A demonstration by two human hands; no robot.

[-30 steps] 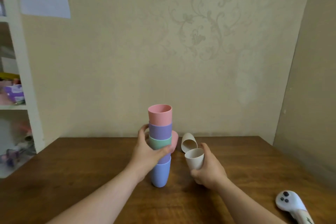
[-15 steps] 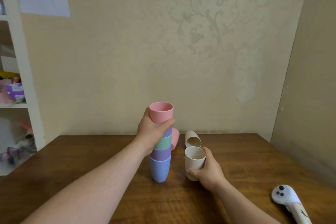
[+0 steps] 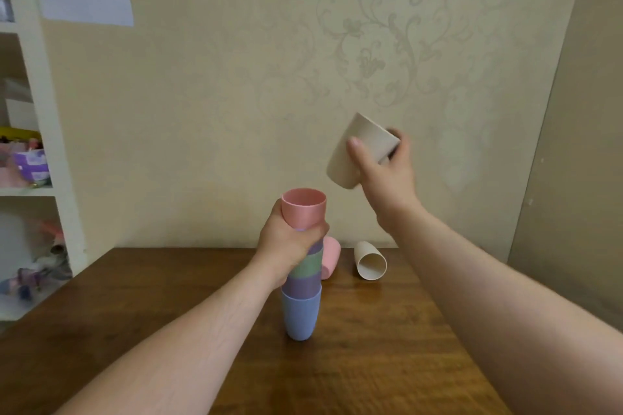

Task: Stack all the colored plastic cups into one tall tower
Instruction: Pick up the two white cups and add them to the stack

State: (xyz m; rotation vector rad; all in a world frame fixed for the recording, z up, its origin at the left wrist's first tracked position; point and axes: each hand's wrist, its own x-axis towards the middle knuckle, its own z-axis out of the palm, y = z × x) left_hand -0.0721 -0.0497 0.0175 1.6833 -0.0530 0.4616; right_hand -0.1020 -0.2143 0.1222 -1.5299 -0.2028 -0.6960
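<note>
A tower of nested cups [image 3: 301, 300] stands on the wooden table [image 3: 371, 347]: blue at the bottom, then purple, green, purple, and a pink cup [image 3: 304, 207] on top with its mouth up. My left hand [image 3: 290, 242] grips the tower just under the pink cup. My right hand [image 3: 384, 172] holds a beige cup [image 3: 359, 152] in the air, up and to the right of the tower, tilted with its base pointing down-left. Behind the tower a second pink cup [image 3: 330, 258] and another beige cup [image 3: 370, 261] lie on their sides.
A white shelf unit [image 3: 40, 145] with clutter stands at the left. The wall runs along the table's far edge, and a side wall [image 3: 573, 145] closes in at the right.
My right hand has lifted the beige cup off the table, up above the tower's top and tilted it. My left hand stays gripped high on the tower.
</note>
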